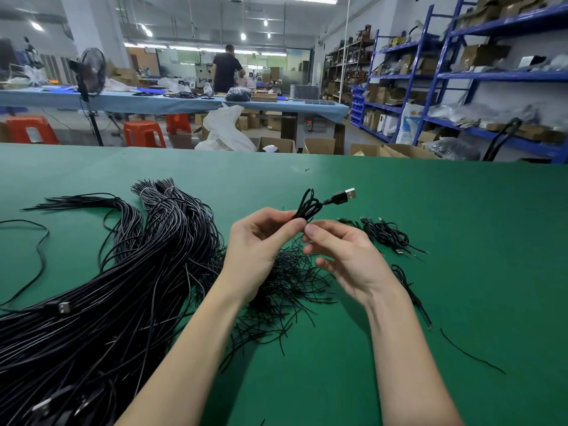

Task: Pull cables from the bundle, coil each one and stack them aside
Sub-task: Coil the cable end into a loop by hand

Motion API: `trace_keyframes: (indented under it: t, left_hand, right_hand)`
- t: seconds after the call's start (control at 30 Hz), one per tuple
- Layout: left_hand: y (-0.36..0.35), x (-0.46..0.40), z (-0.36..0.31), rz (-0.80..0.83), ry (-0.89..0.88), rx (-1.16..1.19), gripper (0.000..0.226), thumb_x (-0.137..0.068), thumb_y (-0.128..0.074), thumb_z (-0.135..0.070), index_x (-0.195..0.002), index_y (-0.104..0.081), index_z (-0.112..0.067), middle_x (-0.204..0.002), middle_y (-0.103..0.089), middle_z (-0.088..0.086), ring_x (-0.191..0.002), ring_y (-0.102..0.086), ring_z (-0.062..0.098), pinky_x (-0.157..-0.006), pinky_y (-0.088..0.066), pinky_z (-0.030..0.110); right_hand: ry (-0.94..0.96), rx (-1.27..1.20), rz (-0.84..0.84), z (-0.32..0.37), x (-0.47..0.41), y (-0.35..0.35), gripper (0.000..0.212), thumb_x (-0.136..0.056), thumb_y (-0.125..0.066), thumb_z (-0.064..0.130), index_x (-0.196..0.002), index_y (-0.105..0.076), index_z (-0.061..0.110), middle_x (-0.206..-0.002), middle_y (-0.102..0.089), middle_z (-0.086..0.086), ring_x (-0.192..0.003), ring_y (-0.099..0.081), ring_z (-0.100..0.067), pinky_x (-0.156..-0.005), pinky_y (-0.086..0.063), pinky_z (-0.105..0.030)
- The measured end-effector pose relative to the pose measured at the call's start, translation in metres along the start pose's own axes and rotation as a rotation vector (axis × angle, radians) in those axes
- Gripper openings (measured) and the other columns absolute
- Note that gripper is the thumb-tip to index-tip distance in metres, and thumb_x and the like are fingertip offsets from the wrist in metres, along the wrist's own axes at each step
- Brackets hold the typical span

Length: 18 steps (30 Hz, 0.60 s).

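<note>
While both forearms reach in over the green table [399, 379], the left hand [258, 250] pinches a small coil [307, 206] between thumb and forefinger, held clear of the surface. Its USB plug [345, 195] projects up and to the right of the pinch. The right hand [344, 259] sits just right of that pinch, fingers loosely curled; whether its fingertips touch the cable cannot be told. Below the grip lies a tangle of thin ties [285, 290]. Left of the grip, the bundle [107, 302] spreads across the table. Right of and beyond the grip rests the stack [384, 233] of coiled cables, well apart from the bundle.
</note>
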<state>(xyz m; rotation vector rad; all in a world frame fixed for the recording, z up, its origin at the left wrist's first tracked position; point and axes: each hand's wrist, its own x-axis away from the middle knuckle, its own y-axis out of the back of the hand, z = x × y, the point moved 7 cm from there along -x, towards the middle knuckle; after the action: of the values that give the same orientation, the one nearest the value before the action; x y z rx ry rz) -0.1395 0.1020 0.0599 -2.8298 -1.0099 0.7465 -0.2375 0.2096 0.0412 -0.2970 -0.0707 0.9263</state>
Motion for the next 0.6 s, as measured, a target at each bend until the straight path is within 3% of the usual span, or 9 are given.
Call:
trace_keyframes:
  t: [0.23,0.37,0.5,0.6]
  left_hand:
    - [-0.004,0.0,-0.012,0.124,-0.109,-0.113,0.019,-0.08,-0.08,-0.009,-0.083,-0.078,-0.028,-0.093,-0.079,0.0,-0.091,-0.074,0.014,-0.083,-0.053,0.019]
    - [-0.003,0.001,-0.01,0.147,-0.115,-0.146,0.023,-0.081,-0.08,-0.005,-0.083,-0.078,-0.028,-0.093,-0.078,0.001,-0.091,-0.073,0.017,-0.086,-0.054,0.024]
    - [-0.003,0.0,-0.013,0.151,-0.138,-0.163,0.022,-0.08,-0.081,-0.005,-0.082,-0.078,-0.027,-0.092,-0.078,0.001,-0.091,-0.073,0.017,-0.089,-0.054,0.026]
    - [-0.002,0.0,-0.015,0.164,-0.148,-0.187,0.024,-0.079,-0.082,-0.007,-0.083,-0.079,-0.03,-0.09,-0.078,-0.004,-0.09,-0.071,0.013,-0.089,-0.054,0.025]
  right_hand:
    - [-0.314,-0.44,0.041,-0.022,0.003,-0.009,0.018,-0.072,-0.075,0.023,-0.079,-0.077,0.007,-0.073,-0.063,-0.004,-0.054,-0.058,-0.006,-0.035,-0.039,-0.008]
    - [-0.381,-0.542,0.106,-0.03,0.003,-0.014,0.02,-0.064,-0.081,0.017,-0.078,-0.074,0.004,-0.072,-0.06,-0.004,-0.053,-0.055,-0.006,-0.033,-0.037,-0.01]
    - [-0.39,-0.675,0.23,-0.034,0.006,-0.02,0.04,-0.052,-0.098,0.004,-0.083,-0.073,0.002,-0.076,-0.063,-0.005,-0.057,-0.059,-0.008,-0.034,-0.041,-0.011]
    - [-0.388,-0.724,0.257,-0.036,0.007,-0.022,0.043,-0.048,-0.1,0.002,-0.082,-0.074,0.001,-0.077,-0.064,-0.006,-0.059,-0.061,-0.008,-0.035,-0.043,-0.012]
